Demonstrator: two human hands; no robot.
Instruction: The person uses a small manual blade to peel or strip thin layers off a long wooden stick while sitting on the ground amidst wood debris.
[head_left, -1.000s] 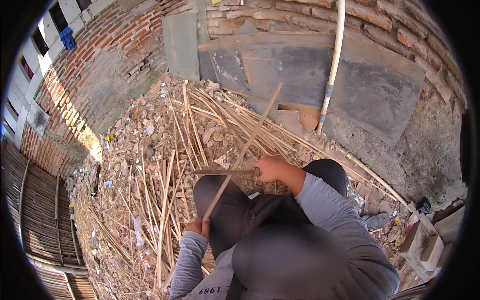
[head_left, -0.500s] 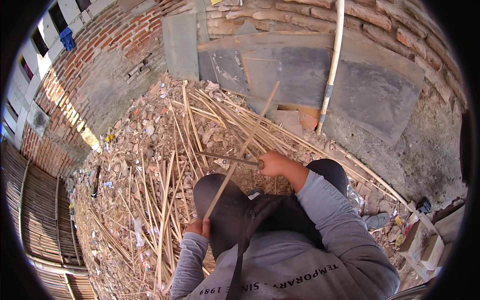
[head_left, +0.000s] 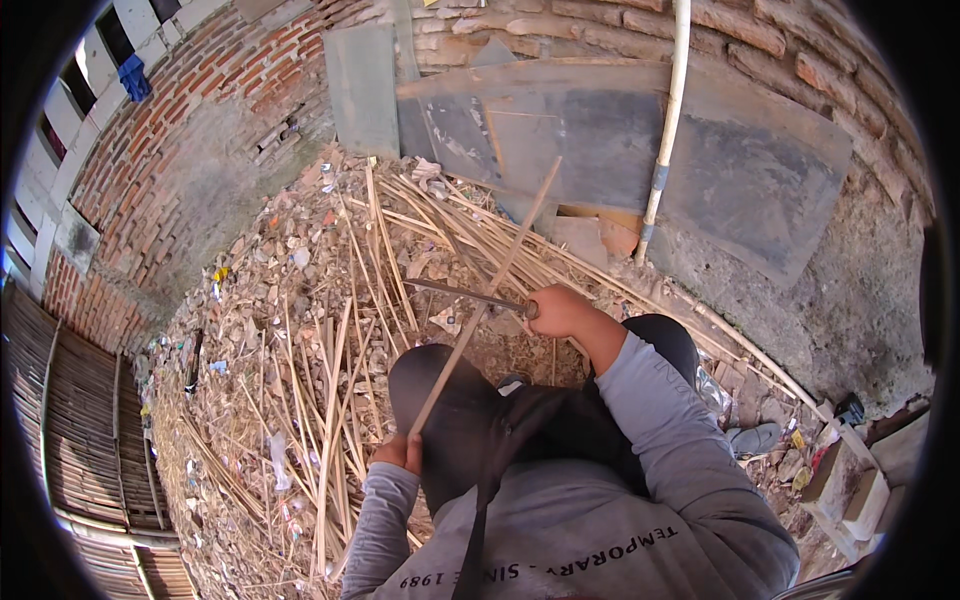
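My left hand [head_left: 400,453] is closed round the lower end of a long, flat bamboo strip [head_left: 505,260], beside my left knee. The strip slants up and away to the right across that knee, its far end in the air. My right hand [head_left: 562,312] grips the handle of a long, thin-bladed knife [head_left: 455,290], in front of my right knee. Its dark blade points left and crosses the strip near the middle. Whether the edge touches the strip, I cannot tell.
Many loose bamboo strips [head_left: 335,400] lie on rubble-strewn ground to the left, and a bundle of strips [head_left: 470,235] lies ahead. Grey boards [head_left: 740,170] lean on the brick wall behind a white pipe [head_left: 668,130]. A bamboo slat panel [head_left: 85,420] stands at far left.
My right hand and the knife have shifted slightly up and to the right, the blade tilting more steeply. My left hand and the bamboo strip stay almost where they were.
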